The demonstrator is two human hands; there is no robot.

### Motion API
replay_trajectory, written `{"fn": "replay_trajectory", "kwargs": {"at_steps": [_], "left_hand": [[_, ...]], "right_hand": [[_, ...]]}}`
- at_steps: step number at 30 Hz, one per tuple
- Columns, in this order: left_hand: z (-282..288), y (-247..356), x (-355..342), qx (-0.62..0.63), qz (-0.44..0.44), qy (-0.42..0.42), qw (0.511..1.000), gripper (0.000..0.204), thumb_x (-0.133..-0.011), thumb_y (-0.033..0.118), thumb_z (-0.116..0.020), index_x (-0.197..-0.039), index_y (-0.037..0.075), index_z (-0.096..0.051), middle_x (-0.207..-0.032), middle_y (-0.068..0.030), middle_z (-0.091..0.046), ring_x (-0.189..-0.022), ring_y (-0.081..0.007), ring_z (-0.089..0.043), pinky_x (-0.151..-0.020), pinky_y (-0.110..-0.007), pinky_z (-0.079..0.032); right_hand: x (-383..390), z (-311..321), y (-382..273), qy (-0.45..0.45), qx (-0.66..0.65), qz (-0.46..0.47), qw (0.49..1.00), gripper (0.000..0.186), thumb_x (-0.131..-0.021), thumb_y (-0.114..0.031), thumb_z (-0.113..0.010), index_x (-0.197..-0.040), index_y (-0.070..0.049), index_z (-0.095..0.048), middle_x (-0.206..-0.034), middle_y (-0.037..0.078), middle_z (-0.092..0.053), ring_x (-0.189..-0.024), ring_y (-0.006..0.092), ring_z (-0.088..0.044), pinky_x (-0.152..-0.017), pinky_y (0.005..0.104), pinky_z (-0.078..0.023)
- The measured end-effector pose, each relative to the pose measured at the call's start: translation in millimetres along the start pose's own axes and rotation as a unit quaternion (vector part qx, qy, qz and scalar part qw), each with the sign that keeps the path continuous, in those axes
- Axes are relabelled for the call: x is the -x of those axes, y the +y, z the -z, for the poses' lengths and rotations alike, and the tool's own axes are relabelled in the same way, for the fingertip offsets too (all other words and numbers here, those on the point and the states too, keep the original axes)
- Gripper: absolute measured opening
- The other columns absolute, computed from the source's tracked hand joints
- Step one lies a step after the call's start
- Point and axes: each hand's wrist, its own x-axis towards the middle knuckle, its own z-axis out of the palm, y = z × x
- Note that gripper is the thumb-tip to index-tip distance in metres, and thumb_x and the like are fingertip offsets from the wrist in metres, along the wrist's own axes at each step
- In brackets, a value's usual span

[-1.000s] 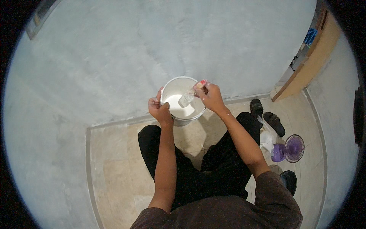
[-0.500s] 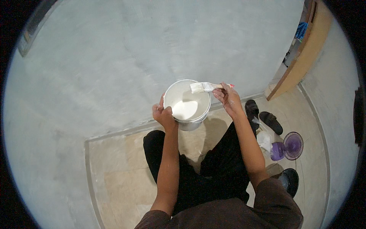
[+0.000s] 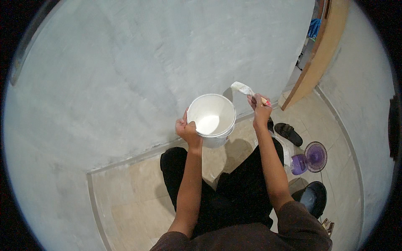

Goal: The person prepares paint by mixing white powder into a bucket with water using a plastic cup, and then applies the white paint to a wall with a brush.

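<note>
My left hand (image 3: 189, 130) grips the white bucket (image 3: 209, 104) by its left side, the thumb over the rim. White paint (image 3: 208, 124) lies at the bottom of the bucket, which is held up above the floor before my knees. To the right of it, my right hand (image 3: 261, 109) is closed round the handle of a paintbrush (image 3: 243, 88). White paint coats the bristles, and the handle's end is red. The brush head is clear of the bucket, up and to the right of its rim, close in front of the grey-white wall (image 3: 138, 67).
At the right stand a purple fan (image 3: 315, 157), a dark sandal (image 3: 288, 134) and a black bucket (image 3: 318, 198). A clear plastic bag (image 3: 285, 151) lies beside my right knee. A wooden door frame (image 3: 318, 58) borders an opening at upper right. Tiles cover the floor (image 3: 138, 201).
The paintbrush has moved from over the bucket out to the right, toward the wall, and its head now points up-left. The bucket has shifted slightly right and down in the view.
</note>
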Motion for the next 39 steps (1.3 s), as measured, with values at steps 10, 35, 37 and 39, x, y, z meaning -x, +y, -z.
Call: {"fn": "replay_trajectory", "kwargs": {"at_steps": [10,35,37,39], "left_hand": [[13.4,33.8,-11.3,-0.011,-0.015,0.106,0.994,0.038,-0.056,-0.016,-0.041,-0.085,0.007,-0.029,-0.118,-0.033,-0.06,-0.102,-0.0338,-0.065,-0.085,-0.041,-0.057],[66.8,138.3,-17.2,-0.086,-0.108,0.206,0.969,0.039,-0.052,-0.014,-0.042,-0.081,0.007,-0.028,-0.09,-0.0131,-0.056,-0.08,-0.0255,-0.055,-0.076,-0.033,-0.048],[44.8,131.3,-10.8,-0.074,-0.072,0.21,0.972,0.039,-0.052,-0.014,-0.042,-0.083,0.006,-0.028,-0.094,-0.0154,-0.058,-0.083,-0.0273,-0.057,-0.079,-0.038,-0.051],[31.4,124.0,-11.8,-0.056,-0.061,0.2,0.976,0.04,-0.052,-0.014,-0.042,-0.084,0.006,-0.029,-0.097,-0.0175,-0.059,-0.086,-0.0289,-0.059,-0.081,-0.041,-0.052]], "right_hand": [[1.4,-26.1,29.4,-0.033,0.078,0.096,0.992,0.017,-0.092,-0.008,-0.063,-0.096,0.006,-0.055,-0.089,0.016,-0.065,-0.083,0.0186,-0.067,-0.074,0.0287,-0.058],[64.5,-17.0,132.2,0.058,0.121,-0.044,0.99,0.016,-0.084,-0.011,-0.068,-0.083,0.0,-0.057,-0.078,0.01,-0.065,-0.072,0.0182,-0.063,-0.067,0.0318,-0.051],[48.3,22.4,166.9,0.07,0.199,-0.019,0.977,0.013,-0.085,-0.008,-0.066,-0.085,0.0,-0.056,-0.079,0.011,-0.066,-0.072,0.0179,-0.064,-0.066,0.0307,-0.051],[29.7,34.0,184.5,0.062,0.219,-0.008,0.974,0.01,-0.086,-0.005,-0.064,-0.087,-0.001,-0.055,-0.08,0.012,-0.066,-0.072,0.0173,-0.065,-0.065,0.0289,-0.051]]}}
